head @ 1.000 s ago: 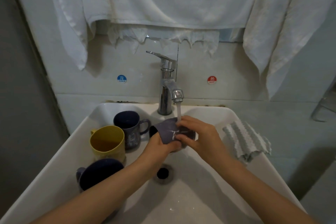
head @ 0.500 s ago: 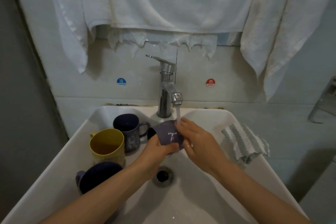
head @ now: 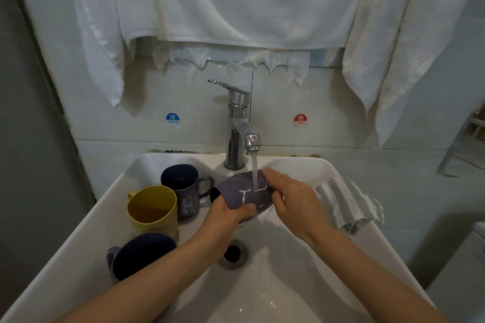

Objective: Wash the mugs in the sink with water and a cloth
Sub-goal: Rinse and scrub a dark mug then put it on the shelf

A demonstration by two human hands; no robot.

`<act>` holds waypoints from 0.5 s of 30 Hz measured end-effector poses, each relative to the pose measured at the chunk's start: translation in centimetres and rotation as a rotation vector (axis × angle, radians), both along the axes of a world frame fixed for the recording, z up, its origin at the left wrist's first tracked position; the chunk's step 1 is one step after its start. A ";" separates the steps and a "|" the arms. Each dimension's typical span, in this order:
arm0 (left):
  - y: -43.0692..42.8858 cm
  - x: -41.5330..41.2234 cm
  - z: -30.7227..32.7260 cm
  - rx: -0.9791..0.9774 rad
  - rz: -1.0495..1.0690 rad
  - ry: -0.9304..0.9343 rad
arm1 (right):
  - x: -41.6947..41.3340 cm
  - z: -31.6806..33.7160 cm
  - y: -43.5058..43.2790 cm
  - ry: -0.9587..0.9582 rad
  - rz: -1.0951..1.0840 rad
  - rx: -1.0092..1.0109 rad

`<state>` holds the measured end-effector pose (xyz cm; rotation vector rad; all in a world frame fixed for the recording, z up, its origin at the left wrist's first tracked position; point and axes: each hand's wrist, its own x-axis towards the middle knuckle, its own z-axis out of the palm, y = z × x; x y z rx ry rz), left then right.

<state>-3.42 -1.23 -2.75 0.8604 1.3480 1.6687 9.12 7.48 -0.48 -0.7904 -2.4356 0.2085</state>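
My left hand (head: 225,217) grips a purple mug (head: 241,193) lying on its side under the running tap (head: 240,126); water falls onto its wall. My right hand (head: 294,202) touches the mug's far end, fingers wrapped over it. On the left of the white sink (head: 315,283) stand a yellow mug (head: 152,210) and an upright purple mug (head: 183,186). A third dark purple mug (head: 139,254) sits nearer me, partly behind my left forearm. A grey-and-white striped cloth (head: 346,204) lies on the sink's right rim, untouched.
The drain (head: 232,253) is open below my hands. White towels (head: 236,0) hang above the tap. Cold and hot stickers mark the wall tiles. A metal rack (head: 464,144) is at the right edge.
The mug has turned in my hands under the stream, and my right hand has shifted along its far end. The view has tilted slightly down.
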 end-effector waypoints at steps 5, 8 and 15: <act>-0.2 -0.4 0.3 0.034 -0.033 -0.082 | -0.6 -0.4 -1.5 -0.060 0.108 0.033; -0.2 -0.3 0.5 0.038 -0.016 -0.104 | -0.6 -0.9 -1.2 -0.072 0.155 0.032; -0.2 -0.2 0.6 0.049 -0.032 -0.136 | -0.7 -0.9 -1.9 -0.095 0.119 0.044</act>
